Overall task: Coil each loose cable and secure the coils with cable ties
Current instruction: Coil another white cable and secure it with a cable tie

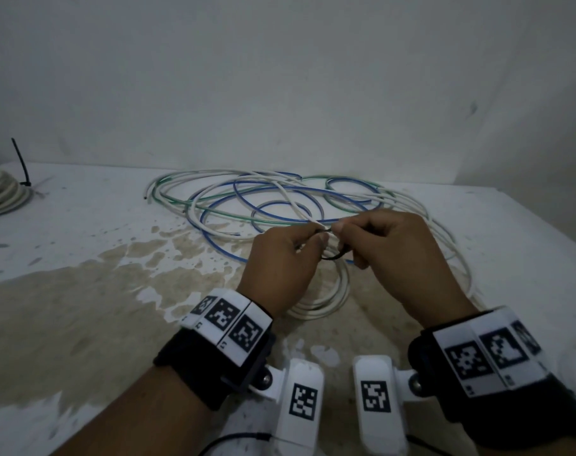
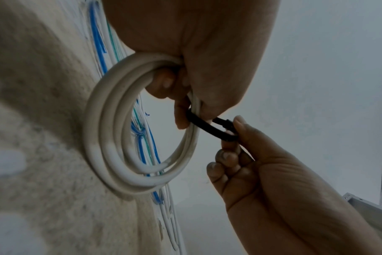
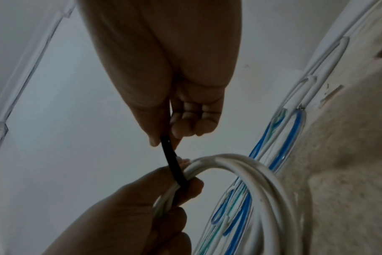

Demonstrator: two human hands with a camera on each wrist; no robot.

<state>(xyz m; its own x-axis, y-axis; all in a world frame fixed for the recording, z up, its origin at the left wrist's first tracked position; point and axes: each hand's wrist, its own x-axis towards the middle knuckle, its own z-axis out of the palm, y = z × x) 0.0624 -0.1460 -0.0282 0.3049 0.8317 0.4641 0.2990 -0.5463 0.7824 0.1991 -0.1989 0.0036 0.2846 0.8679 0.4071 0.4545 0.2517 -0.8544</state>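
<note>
Left hand (image 1: 281, 258) grips the white cable coil (image 2: 111, 138) at its top, fingers (image 2: 181, 113) curled round the strands. Right hand (image 1: 392, 248) pinches the black cable tie (image 2: 209, 127), which loops round the coil just beside the left fingers. Loose white, blue and green cables (image 1: 280, 199) lie on the table (image 1: 82, 241) beyond both hands.

A white cable coil (image 2: 129, 131) of several round loops is held upright, its lower edge resting on the desk (image 1: 82, 291). A black cable tie (image 2: 209, 127) wraps its upper strands in a loose open loop. Behind it, loose white, blue and green cables (image 1: 273, 199) sprawl in overlapping curves. At far left lies another white coil (image 1: 2, 192), bound with a black tie (image 1: 22, 166) whose tail sticks up.
</note>
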